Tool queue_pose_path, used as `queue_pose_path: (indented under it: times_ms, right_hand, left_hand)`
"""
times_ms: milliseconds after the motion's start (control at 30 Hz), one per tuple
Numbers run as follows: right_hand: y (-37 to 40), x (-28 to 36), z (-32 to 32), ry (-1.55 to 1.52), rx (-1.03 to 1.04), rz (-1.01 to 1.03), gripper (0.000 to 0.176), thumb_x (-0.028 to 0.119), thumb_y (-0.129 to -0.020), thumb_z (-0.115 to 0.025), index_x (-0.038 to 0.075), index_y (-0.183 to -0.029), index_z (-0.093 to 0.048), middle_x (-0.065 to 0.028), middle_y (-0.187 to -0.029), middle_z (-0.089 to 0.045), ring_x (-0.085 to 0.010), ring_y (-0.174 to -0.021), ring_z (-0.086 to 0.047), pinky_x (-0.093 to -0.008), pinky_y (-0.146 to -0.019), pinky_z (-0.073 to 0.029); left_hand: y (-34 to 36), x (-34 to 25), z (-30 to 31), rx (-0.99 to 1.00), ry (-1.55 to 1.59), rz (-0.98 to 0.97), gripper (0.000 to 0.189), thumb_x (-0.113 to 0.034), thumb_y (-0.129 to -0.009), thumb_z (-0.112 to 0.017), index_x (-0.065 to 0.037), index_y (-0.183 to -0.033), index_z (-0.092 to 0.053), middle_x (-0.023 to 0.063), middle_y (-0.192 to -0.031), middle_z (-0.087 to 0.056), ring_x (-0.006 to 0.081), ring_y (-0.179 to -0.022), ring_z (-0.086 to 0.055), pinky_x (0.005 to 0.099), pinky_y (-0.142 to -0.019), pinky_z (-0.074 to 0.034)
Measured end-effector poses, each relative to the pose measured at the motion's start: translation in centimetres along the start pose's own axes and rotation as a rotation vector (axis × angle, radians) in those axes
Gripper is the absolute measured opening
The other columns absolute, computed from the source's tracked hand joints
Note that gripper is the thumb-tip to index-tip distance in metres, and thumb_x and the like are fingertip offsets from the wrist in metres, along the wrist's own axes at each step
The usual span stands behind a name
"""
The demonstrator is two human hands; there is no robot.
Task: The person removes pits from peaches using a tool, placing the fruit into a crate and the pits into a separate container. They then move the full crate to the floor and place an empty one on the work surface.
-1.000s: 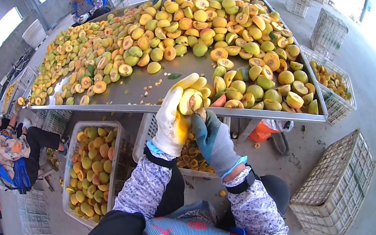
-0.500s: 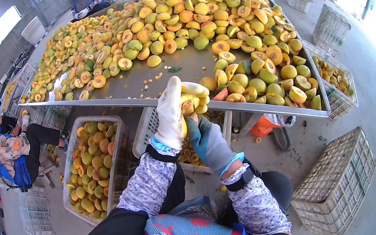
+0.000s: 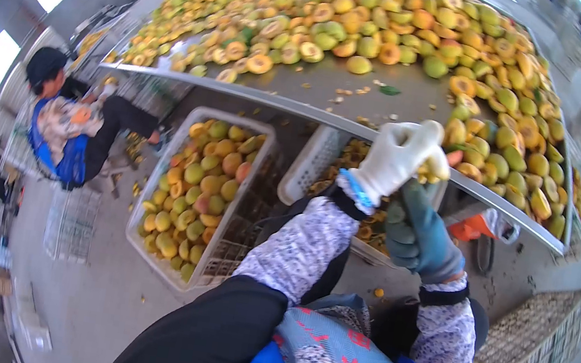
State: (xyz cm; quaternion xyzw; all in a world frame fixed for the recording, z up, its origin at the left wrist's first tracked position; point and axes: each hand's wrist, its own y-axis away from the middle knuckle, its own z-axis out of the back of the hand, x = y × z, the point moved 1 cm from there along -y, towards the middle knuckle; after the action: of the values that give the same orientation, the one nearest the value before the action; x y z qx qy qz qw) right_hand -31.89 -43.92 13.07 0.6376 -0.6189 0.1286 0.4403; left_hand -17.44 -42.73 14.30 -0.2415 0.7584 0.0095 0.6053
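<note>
My left hand, in a white glove, is closed around a yellow fruit at the near edge of the metal table. Just below it, my right hand, in a blue-green glove, is curled, its fingers against the fruit; whether it holds a tool is hidden. Both hands hover above a white crate of fruit pieces under the table edge. Whole and halved yellow-green fruits cover most of the table top.
A white crate of whole fruits stands on the floor at the left. A seated person in blue works at the far left. An empty crate sits at the lower right. An orange bag hangs under the table.
The view has swung left and tilted, so the table now runs diagonally. My hands stay together on the fruit, now over the crate of pieces.
</note>
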Motion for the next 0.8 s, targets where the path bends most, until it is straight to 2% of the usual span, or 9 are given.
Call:
queue_pose_path:
  times_ms: [133, 200, 333, 367, 467, 500, 633, 733, 800]
  right_hand:
    - [-0.2, -0.7, 0.5, -0.316, 0.12, -0.015, 0.048, 0.06, -0.103, -0.043, 0.017, -0.083, -0.053, 0.007, -0.052, -0.033, -0.0032, -0.034, -0.024, -0.02, -0.029, -0.017]
    - [-0.8, -0.8, 0.2, -0.199, 0.053, 0.013, 0.048, 0.058, -0.104, -0.042, 0.016, -0.084, -0.054, 0.0065, -0.052, -0.034, -0.0041, -0.034, -0.025, -0.0207, -0.029, -0.019]
    - [-1.8, -1.1, -0.7, 0.268, -0.271, 0.046, 0.045, 0.054, -0.106, -0.04, 0.017, -0.085, -0.054, 0.007, -0.053, -0.036, -0.0042, -0.036, -0.027, -0.0212, -0.031, -0.022]
    - [-1.7, -0.6, -0.5, 0.384, -0.276, 0.009, 0.04, 0.045, -0.105, -0.048, 0.01, -0.088, -0.059, -0.0032, -0.052, -0.046, -0.0196, -0.036, -0.043, -0.0321, -0.036, -0.035]
    - [-5.0, -5.1, 6.2, 1.415, -0.458, 0.755, 0.034, 0.034, -0.1, -0.059, 0.001, -0.093, -0.063, -0.0198, -0.062, -0.059, -0.04, -0.054, -0.06, -0.0439, -0.05, -0.045]
    - [-4.1, -4.3, 4.1, 1.499, -0.644, 0.396, 0.028, 0.024, -0.096, -0.064, -0.004, -0.096, -0.064, -0.0289, -0.077, -0.063, -0.0487, -0.077, -0.063, -0.0497, -0.064, -0.048]
    - [-4.2, -3.5, 3.7, 1.436, -0.698, 0.483, 0.028, 0.026, -0.096, -0.064, -0.002, -0.093, -0.065, -0.0286, -0.078, -0.065, -0.0476, -0.076, -0.064, -0.0488, -0.061, -0.048]
    - [-4.2, -3.9, 3.7, 1.478, -0.711, 0.452, 0.029, 0.028, -0.095, -0.066, -0.001, -0.093, -0.065, -0.028, -0.077, -0.065, -0.0469, -0.075, -0.064, -0.0494, -0.061, -0.049]
    - [-4.6, -4.4, 3.5, 1.517, -0.719, 0.42, 0.029, 0.029, -0.094, -0.066, 0.0, -0.093, -0.065, -0.0277, -0.076, -0.065, -0.0464, -0.075, -0.065, -0.0501, -0.061, -0.049]
  left_hand:
    - [-0.4, 0.1, 1.0, 0.203, 0.217, 0.12, 0.057, -0.039, -0.102, -0.056, 0.003, -0.067, -0.07, 0.0145, -0.067, -0.07, 0.0161, -0.054, -0.063, 0.0294, -0.064, -0.055]
    - [0.0, 0.8, 1.0, 0.076, 0.515, 0.118, 0.064, -0.049, -0.101, -0.053, 0.002, -0.065, -0.067, 0.0182, -0.064, -0.068, 0.0236, -0.053, -0.065, 0.0335, -0.053, -0.057]
    - [-0.3, 0.9, 2.6, -0.201, 0.522, 0.194, 0.058, -0.051, -0.101, -0.051, 0.001, -0.078, -0.065, 0.0194, -0.076, -0.07, 0.0272, -0.063, -0.068, 0.0372, -0.059, -0.057]
    - [-0.6, 0.4, 3.2, -0.297, 0.54, 0.216, 0.057, -0.051, -0.101, -0.051, 0.0, -0.082, -0.065, 0.0192, -0.08, -0.071, 0.0269, -0.063, -0.068, 0.0376, -0.059, -0.057]
    - [-0.3, -1.8, 7.9, -0.484, 0.428, 0.116, 0.052, -0.048, -0.103, -0.048, -0.001, -0.088, -0.067, 0.0164, -0.085, -0.073, 0.0239, -0.066, -0.069, 0.0334, -0.057, -0.057]
    - [0.4, -2.4, 10.3, -0.511, 0.294, 0.088, 0.051, -0.046, -0.103, -0.049, -0.002, -0.088, -0.069, 0.0147, -0.084, -0.073, 0.0216, -0.066, -0.07, 0.0314, -0.057, -0.056]
    - [5.1, -2.7, 21.6, -0.877, -0.316, 0.045, 0.043, -0.04, -0.099, -0.058, -0.003, -0.084, -0.073, 0.0053, -0.079, -0.074, 0.0121, -0.069, -0.068, 0.0269, -0.061, -0.052]
    - [8.8, -3.9, 30.4, -0.996, -1.242, 0.086, 0.044, -0.038, -0.094, -0.054, 0.002, -0.088, -0.071, 0.0262, -0.085, -0.069, 0.0443, -0.085, -0.065, 0.0476, -0.078, -0.05]
    - [11.3, -3.0, 36.1, -1.036, -1.563, 0.061, 0.044, -0.036, -0.094, -0.052, 0.003, -0.089, -0.07, 0.028, -0.089, -0.068, 0.0471, -0.088, -0.065, 0.0529, -0.081, -0.049]
